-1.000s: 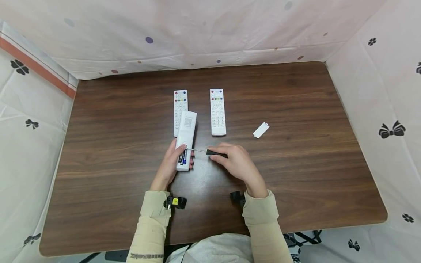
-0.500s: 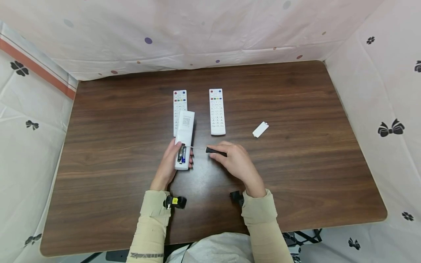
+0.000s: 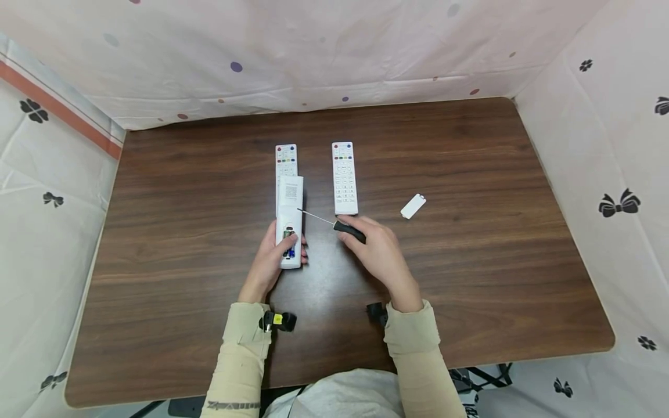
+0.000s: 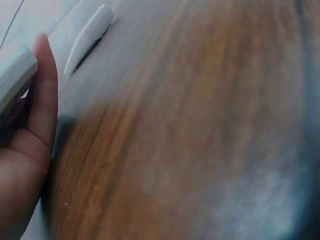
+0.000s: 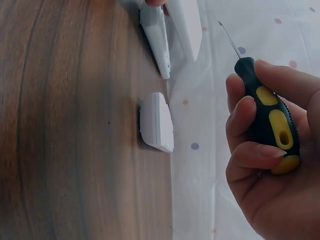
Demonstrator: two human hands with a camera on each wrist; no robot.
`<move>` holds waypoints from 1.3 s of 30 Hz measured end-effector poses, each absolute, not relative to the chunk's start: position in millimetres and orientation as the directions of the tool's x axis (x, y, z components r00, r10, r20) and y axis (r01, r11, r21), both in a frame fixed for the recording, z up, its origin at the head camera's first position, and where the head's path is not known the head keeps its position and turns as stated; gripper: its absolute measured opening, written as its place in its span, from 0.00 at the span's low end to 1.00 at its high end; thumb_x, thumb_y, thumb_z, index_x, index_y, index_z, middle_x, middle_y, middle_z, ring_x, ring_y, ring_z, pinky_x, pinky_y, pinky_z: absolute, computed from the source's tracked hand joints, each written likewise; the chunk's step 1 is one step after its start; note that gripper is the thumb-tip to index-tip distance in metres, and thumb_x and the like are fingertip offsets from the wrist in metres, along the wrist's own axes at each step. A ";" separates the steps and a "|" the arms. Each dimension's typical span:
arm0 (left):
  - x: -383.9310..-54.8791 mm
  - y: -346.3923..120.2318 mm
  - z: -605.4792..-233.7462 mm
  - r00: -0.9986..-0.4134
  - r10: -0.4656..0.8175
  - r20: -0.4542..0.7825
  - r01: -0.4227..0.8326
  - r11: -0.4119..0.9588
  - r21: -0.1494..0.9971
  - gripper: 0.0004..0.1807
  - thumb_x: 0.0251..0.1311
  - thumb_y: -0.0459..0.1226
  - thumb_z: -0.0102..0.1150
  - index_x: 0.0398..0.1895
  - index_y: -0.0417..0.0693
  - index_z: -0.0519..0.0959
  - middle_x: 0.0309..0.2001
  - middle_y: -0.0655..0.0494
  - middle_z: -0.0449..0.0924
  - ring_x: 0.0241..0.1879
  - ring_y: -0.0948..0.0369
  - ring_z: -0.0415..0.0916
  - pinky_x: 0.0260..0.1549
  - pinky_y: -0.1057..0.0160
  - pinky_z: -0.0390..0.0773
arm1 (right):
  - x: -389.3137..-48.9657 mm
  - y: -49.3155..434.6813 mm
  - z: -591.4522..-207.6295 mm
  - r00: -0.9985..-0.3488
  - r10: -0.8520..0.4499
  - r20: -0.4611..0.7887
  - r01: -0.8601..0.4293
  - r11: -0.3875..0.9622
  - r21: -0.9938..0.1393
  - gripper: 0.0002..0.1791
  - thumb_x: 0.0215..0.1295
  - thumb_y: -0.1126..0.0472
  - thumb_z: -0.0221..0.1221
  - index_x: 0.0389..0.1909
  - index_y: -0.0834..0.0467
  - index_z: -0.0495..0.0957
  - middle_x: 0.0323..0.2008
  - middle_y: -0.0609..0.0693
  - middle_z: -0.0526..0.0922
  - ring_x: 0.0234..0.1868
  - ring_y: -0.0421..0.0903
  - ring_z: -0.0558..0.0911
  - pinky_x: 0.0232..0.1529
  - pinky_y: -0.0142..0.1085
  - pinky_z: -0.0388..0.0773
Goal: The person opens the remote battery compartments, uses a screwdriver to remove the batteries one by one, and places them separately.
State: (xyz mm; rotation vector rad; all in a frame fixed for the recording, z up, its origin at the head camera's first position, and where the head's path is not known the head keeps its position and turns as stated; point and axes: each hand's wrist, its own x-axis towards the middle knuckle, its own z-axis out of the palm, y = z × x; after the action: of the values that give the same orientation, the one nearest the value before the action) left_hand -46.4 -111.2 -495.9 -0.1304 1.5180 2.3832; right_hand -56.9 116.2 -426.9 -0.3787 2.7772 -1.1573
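A white remote control (image 3: 290,197) lies back side up in my left hand (image 3: 265,264), its battery bay uncovered. Two batteries (image 3: 291,253) sit in the bay, partly hidden by my left thumb, which lies across them. My right hand (image 3: 384,255) grips a screwdriver (image 5: 270,115) by its dark green and yellow handle. In the head view the thin shaft points left, and its tip overlaps the remote's right edge, above the bay. The left wrist view shows only one end of the held remote (image 4: 15,75) beside a finger.
Behind the held remote lies a second white remote (image 3: 286,158), button side up and partly covered by it. A third remote (image 3: 345,180) lies to its right. Farther right on the brown wooden table (image 3: 496,261) is a small white battery cover (image 3: 413,206).
The screwdriver tip has left the battery bay and swung up toward the remote's far half. My left thumb has moved onto the batteries. The held remote has turned straighter.
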 end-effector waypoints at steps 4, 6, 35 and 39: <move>-46.5 -110.7 -498.2 -0.948 0.209 -0.238 -0.303 -0.381 0.874 0.24 0.61 0.31 0.49 0.59 0.45 0.54 0.38 0.35 0.70 0.28 0.52 0.75 0.31 0.49 0.77 | -58.3 118.4 -428.9 -0.971 -0.237 -0.014 -0.161 0.702 -0.694 0.20 0.60 0.49 0.55 0.54 0.45 0.73 0.44 0.44 0.78 0.32 0.44 0.73 0.33 0.37 0.67; -46.4 -110.6 -499.4 -0.950 0.208 -0.233 -0.298 -0.379 0.876 0.24 0.61 0.31 0.49 0.58 0.46 0.54 0.38 0.36 0.70 0.28 0.52 0.75 0.31 0.49 0.77 | -58.5 119.5 -430.0 -0.974 -0.224 -0.019 -0.149 0.707 -0.691 0.20 0.61 0.49 0.54 0.54 0.45 0.73 0.44 0.44 0.78 0.33 0.44 0.73 0.34 0.37 0.67; -45.9 -108.0 -500.7 -0.959 0.183 -0.215 -0.267 -0.341 0.902 0.22 0.62 0.34 0.48 0.57 0.44 0.56 0.37 0.34 0.71 0.27 0.52 0.76 0.30 0.51 0.78 | -64.4 145.5 -444.3 -0.997 -0.024 -0.068 0.037 0.633 -0.773 0.19 0.60 0.46 0.53 0.51 0.47 0.75 0.47 0.47 0.76 0.43 0.46 0.74 0.41 0.42 0.69; -45.1 -109.0 -500.9 -0.958 0.194 -0.211 -0.270 -0.362 0.892 0.22 0.64 0.34 0.46 0.59 0.44 0.55 0.37 0.35 0.71 0.28 0.53 0.76 0.31 0.52 0.78 | -65.9 154.4 -447.4 -0.992 0.054 -0.117 0.128 0.529 -0.839 0.19 0.59 0.46 0.54 0.50 0.46 0.75 0.46 0.49 0.76 0.42 0.47 0.74 0.41 0.42 0.70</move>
State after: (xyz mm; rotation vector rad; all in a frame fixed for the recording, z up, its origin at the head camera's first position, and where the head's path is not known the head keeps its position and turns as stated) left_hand -45.1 -109.0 -500.9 -0.0993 1.5800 2.3809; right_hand -65.9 154.4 -447.4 0.1604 2.6795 -1.4797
